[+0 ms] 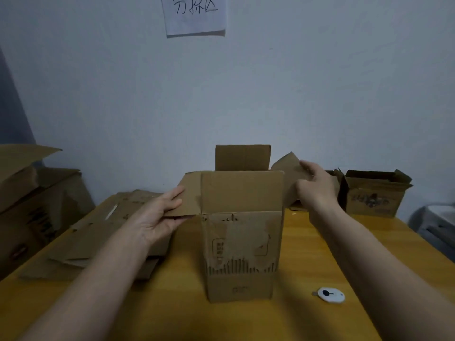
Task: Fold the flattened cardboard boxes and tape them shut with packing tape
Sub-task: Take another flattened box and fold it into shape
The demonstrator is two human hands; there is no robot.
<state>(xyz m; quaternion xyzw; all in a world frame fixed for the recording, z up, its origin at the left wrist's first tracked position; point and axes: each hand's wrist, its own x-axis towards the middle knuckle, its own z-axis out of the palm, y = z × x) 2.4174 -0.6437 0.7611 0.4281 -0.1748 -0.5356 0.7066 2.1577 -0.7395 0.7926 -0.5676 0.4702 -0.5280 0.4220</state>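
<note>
Reaching in from both sides, the two bare forearms stretch toward an upright cardboard box standing on the yellow wooden table. The left hand lies palm up, fingers nearly straight and flat against the outer face of the box's left flap, the thumb lying below the flap's lower edge — the flap tilts outward over the fingers. The right hand is seen from the back, its fingers curled over the right flap, pinching the board near its top corner. Between the two sets of fingertips the near flap stands upright and the far flap rises behind it. The box is plain brown corrugated board, scuffed, with a pale torn patch where a label was peeled and dark printed bars below.

Under the left wrist lies a stack of flattened cardboard boxes, creased and matte. Beyond the right fingers sits a small open carton. Near the right forearm rests a small white oval cutter with a black dot. A paper sign hangs on the pale wall.
</note>
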